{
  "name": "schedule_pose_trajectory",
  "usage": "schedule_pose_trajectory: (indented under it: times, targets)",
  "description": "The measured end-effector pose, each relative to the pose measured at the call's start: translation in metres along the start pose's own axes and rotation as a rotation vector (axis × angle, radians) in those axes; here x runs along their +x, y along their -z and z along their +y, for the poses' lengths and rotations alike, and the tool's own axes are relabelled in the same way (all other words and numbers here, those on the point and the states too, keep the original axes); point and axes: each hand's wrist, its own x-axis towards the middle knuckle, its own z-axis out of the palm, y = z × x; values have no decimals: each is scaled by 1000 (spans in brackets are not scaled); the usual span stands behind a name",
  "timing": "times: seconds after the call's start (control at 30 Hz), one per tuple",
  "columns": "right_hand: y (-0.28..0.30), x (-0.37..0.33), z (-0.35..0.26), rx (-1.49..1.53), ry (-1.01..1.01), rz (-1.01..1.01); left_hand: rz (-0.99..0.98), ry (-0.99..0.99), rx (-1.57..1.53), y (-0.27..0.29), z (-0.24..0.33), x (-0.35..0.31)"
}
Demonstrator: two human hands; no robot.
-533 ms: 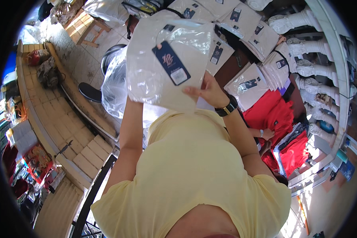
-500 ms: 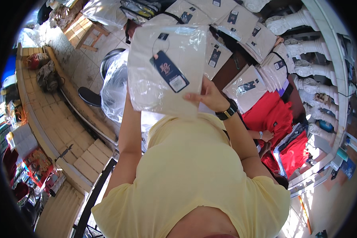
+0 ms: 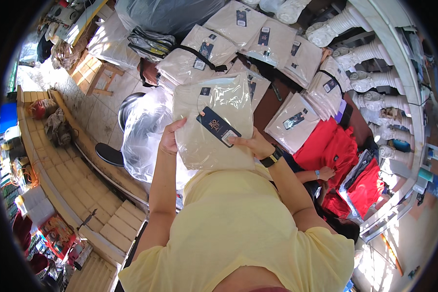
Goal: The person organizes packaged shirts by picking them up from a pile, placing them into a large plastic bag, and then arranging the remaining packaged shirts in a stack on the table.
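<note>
Between my two hands is a folded cream garment in a clear plastic bag [image 3: 199, 146], held in front of my chest. A dark blue hang tag [image 3: 216, 126] on a thin loop lies on its front. My left hand [image 3: 170, 136] grips the bag's left edge, thumb on the front, other fingers behind it. My right hand [image 3: 256, 147] holds the lower right side, its thumb touching the tag's lower end. Beyond it, more bagged cream garments [image 3: 194, 56] with dark tags lie in stacks on a dark brown table [image 3: 280, 100].
Another person's hand [image 3: 326, 173] rests at a red garment pile [image 3: 321, 146] on the right. White balusters [image 3: 370, 80] line the right side. A large clear plastic sack [image 3: 146, 126] stands left of my hands, near a tan brick ledge [image 3: 63, 141] and a small wooden stool [image 3: 92, 73].
The bagged garment has come down and nearer my body, uncovering more of the stacks behind. My left hand's thumb now shows on its front. The tag has turned slightly.
</note>
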Motion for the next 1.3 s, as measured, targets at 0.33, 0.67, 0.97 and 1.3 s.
schedule_pose_trajectory:
  times: [0.33,0.67,0.97,1.3]
  targets:
    - [95,-8,-45,222,178,262,150,144,485,-16,-32,47]
    - [188,154,-193,206,568,331,506,132,511,12,-74,21]
    - [166,276,-306,200,646,-62,653,-51,399,29,-81,5]
    - [198,348,-152,-263,65,512,687,-70,368,36,-92,8]
